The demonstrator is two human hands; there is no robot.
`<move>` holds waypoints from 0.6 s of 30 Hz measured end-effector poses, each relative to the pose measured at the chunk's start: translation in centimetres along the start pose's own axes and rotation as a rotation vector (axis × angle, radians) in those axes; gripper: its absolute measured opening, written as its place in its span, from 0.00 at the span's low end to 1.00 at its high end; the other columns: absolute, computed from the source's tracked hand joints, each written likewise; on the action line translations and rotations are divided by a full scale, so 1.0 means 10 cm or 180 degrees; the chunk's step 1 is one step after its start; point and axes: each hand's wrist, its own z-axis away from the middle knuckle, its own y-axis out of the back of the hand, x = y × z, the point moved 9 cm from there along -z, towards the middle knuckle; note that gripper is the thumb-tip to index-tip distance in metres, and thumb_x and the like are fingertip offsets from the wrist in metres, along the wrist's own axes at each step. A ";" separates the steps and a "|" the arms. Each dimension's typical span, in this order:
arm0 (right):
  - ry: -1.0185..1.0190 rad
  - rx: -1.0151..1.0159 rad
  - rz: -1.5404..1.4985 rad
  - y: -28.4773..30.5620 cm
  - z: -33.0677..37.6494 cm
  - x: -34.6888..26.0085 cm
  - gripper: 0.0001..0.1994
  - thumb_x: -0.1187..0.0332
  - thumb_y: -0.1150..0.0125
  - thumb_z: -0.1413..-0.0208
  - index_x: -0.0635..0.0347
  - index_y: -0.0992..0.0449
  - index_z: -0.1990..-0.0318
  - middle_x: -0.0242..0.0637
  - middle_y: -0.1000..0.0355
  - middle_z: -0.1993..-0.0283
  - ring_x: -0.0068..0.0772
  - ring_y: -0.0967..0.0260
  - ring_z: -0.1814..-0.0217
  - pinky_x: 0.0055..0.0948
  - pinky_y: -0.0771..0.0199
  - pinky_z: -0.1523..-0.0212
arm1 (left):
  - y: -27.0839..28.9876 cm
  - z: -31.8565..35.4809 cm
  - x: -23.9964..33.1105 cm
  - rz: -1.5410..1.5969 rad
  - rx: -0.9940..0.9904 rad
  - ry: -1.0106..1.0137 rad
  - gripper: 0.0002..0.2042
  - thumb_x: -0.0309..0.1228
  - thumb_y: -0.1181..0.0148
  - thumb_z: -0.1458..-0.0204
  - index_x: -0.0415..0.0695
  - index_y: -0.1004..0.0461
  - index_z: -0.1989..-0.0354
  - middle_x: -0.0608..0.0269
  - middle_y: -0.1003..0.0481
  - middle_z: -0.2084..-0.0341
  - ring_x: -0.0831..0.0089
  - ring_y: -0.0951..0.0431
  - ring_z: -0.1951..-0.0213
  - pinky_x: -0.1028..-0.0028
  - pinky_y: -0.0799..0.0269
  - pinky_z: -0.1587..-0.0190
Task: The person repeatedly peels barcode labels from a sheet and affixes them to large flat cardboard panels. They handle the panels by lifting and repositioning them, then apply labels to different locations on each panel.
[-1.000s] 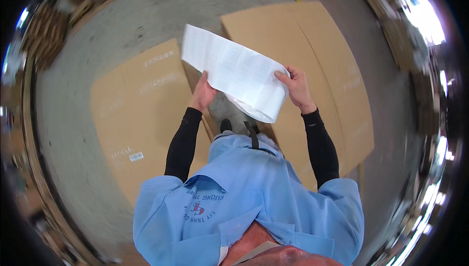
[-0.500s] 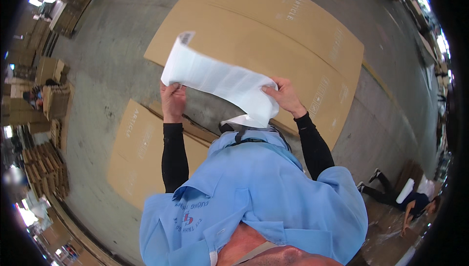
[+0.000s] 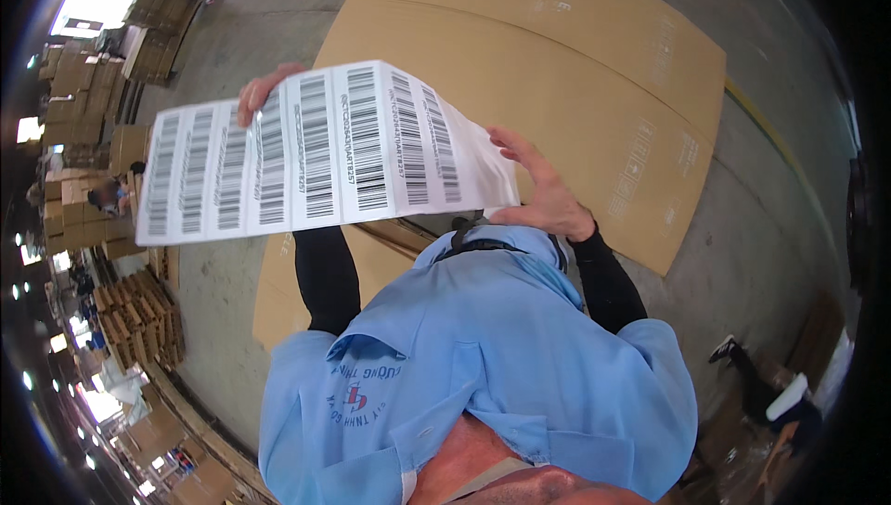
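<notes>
A long white strip of barcode labels (image 3: 320, 148) stretches across in front of me, its printed face toward me. My left hand (image 3: 263, 95) grips its far edge, fingers curled over the paper and the palm hidden behind it. At the strip's right end, my right hand (image 3: 554, 200) is open, thumb and fingers spread apart around the curved paper. Whether its fingers touch the strip is hard to tell. Beyond and below the hands lies a large flat brown cardboard carton (image 3: 520, 69).
A second flat carton (image 3: 278, 291) lies at the lower left, partly hidden. Wooden pallets (image 3: 139, 324) and stacked boxes (image 3: 162, 18) line the left side. At the lower right, another person (image 3: 770, 403) is near plastic-wrapped goods. A yellow line (image 3: 770, 129) runs along the concrete floor.
The label strip has turned so that its barcodes face me, and has swung left and nearer. My left hand rose to its far edge. My right hand has loosened its pinch and spread its fingers.
</notes>
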 end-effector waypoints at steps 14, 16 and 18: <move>-0.0180 -0.0997 -0.1508 0.39 -0.96 -0.37 0.22 0.71 0.26 0.48 0.67 0.21 0.46 0.39 0.19 0.51 0.27 0.24 0.52 0.27 0.25 0.47 | 0.39 -0.59 -0.79 0.0366 0.1128 0.0404 0.10 0.29 0.40 0.40 0.52 0.27 0.75 0.79 0.25 0.78 0.80 0.25 0.60 0.61 0.49 0.27; -0.0318 -0.0927 -0.1590 0.46 -0.91 -0.38 0.19 0.71 0.27 0.47 0.68 0.21 0.48 0.39 0.19 0.53 0.25 0.23 0.54 0.25 0.24 0.50 | 0.60 -0.50 -0.64 0.1211 0.1684 0.0492 0.07 0.30 0.40 0.41 0.51 0.24 0.73 0.77 0.23 0.73 0.79 0.25 0.59 0.63 0.48 0.27; -0.0422 -0.0684 -0.1547 0.54 -0.87 -0.39 0.17 0.71 0.29 0.46 0.68 0.20 0.49 0.39 0.18 0.55 0.24 0.23 0.56 0.25 0.23 0.52 | 0.82 -0.27 -0.46 0.0615 0.1338 0.0430 0.09 0.36 0.43 0.39 0.46 0.25 0.56 0.64 0.23 0.58 0.72 0.24 0.51 0.63 0.46 0.28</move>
